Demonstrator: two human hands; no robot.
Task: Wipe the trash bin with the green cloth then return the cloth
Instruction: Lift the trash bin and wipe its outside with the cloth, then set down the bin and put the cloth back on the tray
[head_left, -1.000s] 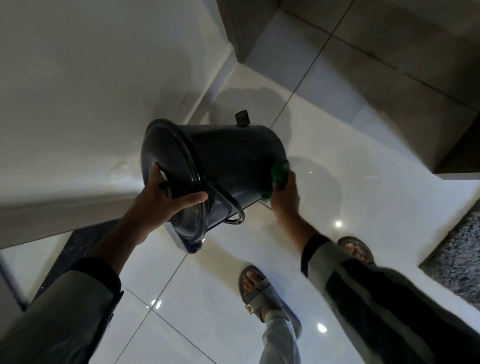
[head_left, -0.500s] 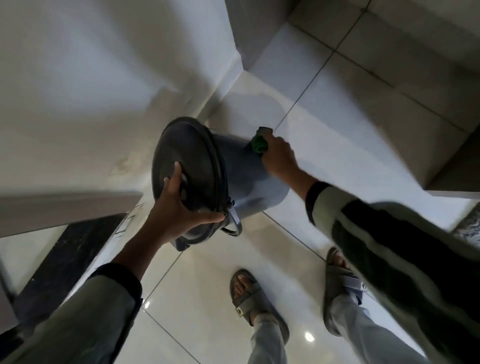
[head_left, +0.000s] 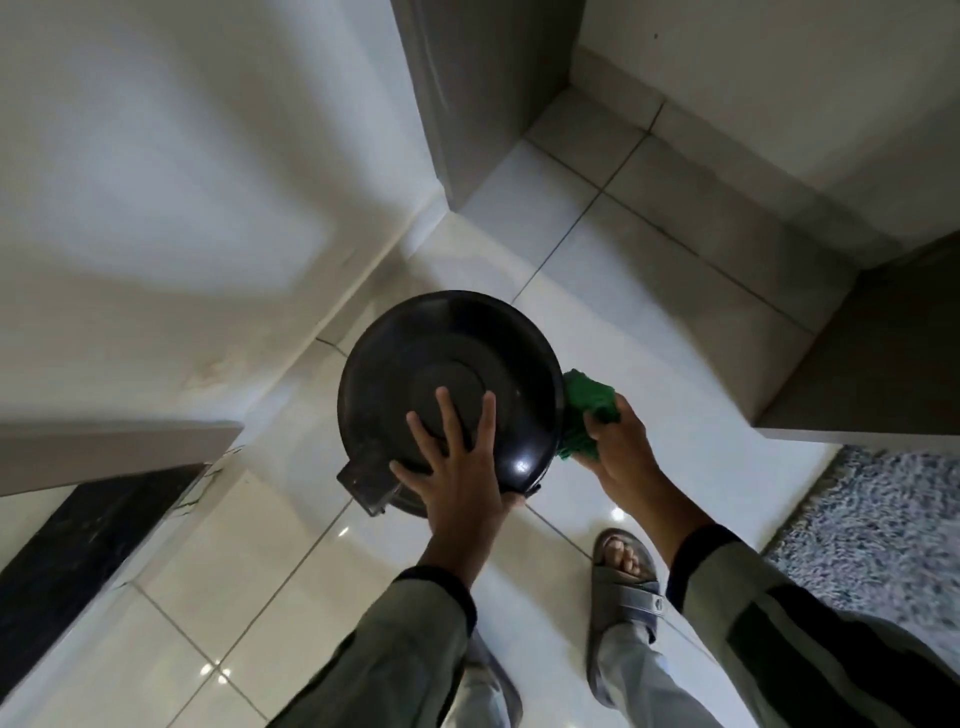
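Bin (head_left: 467, 358) stands on floor (head_left: 649, 322) near wall (head_left: 156, 208); left hand (head_left: 457, 467) on lid, cloth (head_left: 589, 410) (in right hand (head_left: 621, 457)) against bin's right side.

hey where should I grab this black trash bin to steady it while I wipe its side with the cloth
Probably press down on the lid of the trash bin, from above, as the left hand does. The bin looks upright, and this leaves its right side free for the green cloth in the right hand.
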